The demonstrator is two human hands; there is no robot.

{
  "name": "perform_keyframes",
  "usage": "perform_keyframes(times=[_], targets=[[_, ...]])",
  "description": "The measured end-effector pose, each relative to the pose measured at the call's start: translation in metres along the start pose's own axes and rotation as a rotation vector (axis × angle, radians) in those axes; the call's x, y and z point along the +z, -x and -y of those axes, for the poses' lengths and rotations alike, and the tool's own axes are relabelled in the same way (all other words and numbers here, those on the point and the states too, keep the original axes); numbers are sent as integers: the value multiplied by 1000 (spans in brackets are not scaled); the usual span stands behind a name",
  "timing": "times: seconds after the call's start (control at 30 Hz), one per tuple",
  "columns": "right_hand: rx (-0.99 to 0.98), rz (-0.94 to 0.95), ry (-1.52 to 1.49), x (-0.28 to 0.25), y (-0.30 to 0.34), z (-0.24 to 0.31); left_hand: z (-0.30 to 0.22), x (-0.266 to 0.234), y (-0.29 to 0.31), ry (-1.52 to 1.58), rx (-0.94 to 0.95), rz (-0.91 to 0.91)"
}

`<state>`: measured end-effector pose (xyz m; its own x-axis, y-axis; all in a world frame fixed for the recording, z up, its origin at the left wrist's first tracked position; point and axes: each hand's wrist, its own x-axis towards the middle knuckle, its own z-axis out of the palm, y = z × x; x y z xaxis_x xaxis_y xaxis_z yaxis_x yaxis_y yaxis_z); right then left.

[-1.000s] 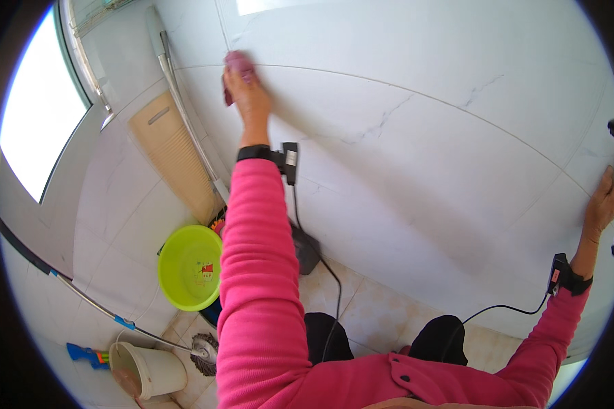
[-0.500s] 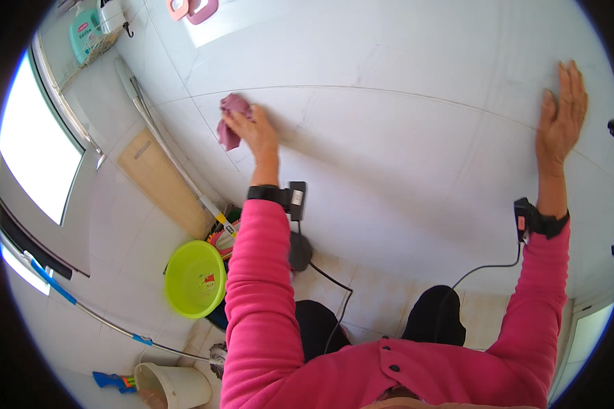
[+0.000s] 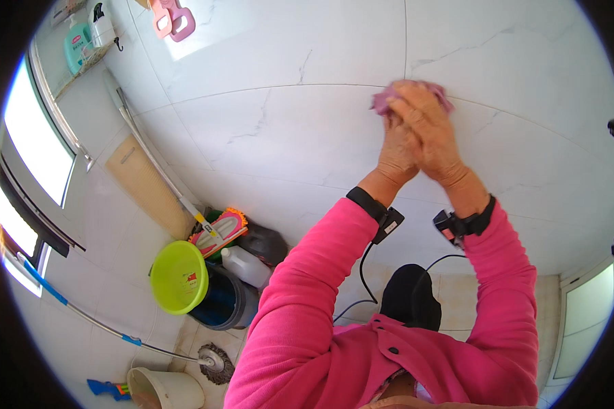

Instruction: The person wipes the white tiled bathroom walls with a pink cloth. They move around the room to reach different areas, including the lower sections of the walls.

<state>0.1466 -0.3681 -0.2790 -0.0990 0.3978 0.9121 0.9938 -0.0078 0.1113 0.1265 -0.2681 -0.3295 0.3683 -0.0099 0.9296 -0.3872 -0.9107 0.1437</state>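
Observation:
A crumpled mauve cloth (image 3: 383, 101) lies against the marble-patterned white wall tile, on the seam between tiles. My right hand (image 3: 435, 133) reaches up from the right with bent fingers over the cloth, gripping it. Just below the cloth, my left hand (image 3: 397, 151) comes in from the lower left, and its wrist and back show beside the right palm. The right hand overlaps it and hides most of its fingers, so its hold on the cloth cannot be made out. Black bands with small boxes sit on both wrists, with cables hanging down.
Left of me stand a lime-green basin (image 3: 179, 278), a dark bucket (image 3: 233, 300), a white jug (image 3: 245, 266) and a flat mop (image 3: 218, 235). A blue-and-silver round mop (image 3: 215, 362) leans by a cream bucket (image 3: 167, 390). Bottles sit on a corner shelf (image 3: 89, 61).
My left hand and the cloth have moved right along the wall. My right hand has come left off the wall to meet them, and its fingers now lie over the cloth.

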Motion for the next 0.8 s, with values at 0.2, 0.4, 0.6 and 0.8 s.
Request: perform_keyframes(times=[0.2, 0.4, 0.6, 0.8], targets=[[74, 32, 132, 26, 26, 11, 34, -15, 18, 116, 61, 198], [42, 58, 261, 68, 27, 16, 80, -55, 47, -183, 96, 54], [-170, 242, 257, 160, -15, 31, 145, -101, 91, -238, -219, -167], [-322, 146, 27, 283, -66, 76, 244, -153, 136, 1195, -647, -693]])
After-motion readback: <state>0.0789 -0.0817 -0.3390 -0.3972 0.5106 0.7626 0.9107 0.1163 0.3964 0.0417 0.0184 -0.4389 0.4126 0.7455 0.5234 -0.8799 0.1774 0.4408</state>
